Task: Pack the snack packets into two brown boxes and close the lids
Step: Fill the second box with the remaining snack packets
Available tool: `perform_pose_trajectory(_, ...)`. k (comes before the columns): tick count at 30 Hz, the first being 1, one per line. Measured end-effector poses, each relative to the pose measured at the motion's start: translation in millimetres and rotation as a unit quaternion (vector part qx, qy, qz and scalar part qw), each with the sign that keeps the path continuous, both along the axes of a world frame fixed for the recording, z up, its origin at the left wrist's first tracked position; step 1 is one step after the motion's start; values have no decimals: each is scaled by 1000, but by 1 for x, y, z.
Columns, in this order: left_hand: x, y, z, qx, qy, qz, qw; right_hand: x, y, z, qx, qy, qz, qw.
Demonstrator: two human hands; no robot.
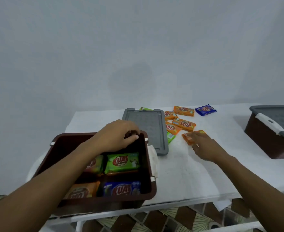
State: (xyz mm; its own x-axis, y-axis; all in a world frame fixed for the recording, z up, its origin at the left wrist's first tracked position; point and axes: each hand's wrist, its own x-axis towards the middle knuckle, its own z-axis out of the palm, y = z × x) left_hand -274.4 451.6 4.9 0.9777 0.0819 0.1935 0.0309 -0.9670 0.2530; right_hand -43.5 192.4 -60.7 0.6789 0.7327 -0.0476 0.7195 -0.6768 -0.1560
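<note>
Head view: packets (122,162) inside brown box (152,166).

second brown box (270,138) cut off at right edge, green packet (146,108) mostly behind grey lid (146,129)

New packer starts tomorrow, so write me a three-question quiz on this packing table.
1. True or false: the open brown plastic box nearest the camera is empty.
2. Which packet is the right hand reaching? A) the blue one B) the nearest orange one C) a green one
3. Fill in: the flat grey plastic lid lies on the white table just ___ the open box.

Key
1. False: green, blue and orange snack packets lie inside, under the left hand.
2. B, the orange packet at its fingertips.
3. Beyond; the second brown box at far right carries its own lid.
</note>
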Motion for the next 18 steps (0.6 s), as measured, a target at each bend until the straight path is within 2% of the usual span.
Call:
perform_pose_trajectory(5, 68, -38, 15, -40, 38, -31, 998, 45, -47, -37, -79, 28, 1, 996)
perform_pose_trajectory(7, 103, -60, 21, -27, 89, -42, 995, 61, -60, -46, -21, 32, 12, 999)
perform_pose_trajectory(10, 154, -85, 12, 29, 206, -59, 976, 84, -76, -47, 74, 84, 28, 993)
perform_pose_trajectory(13, 199, -97, -11, 100, 303, -33, 947, 107, -94, -56, 78, 91, 18, 993)
perform_pose_trajectory(16, 229, -115, -31, 94, 324, 10, 941, 129, -96, -59, 60, 76, 37, 995)
perform_pose_trajectory(18, 239, -127, -46, 78, 303, 40, 949, 135, -86, -58, 52, 77, 58, 994)
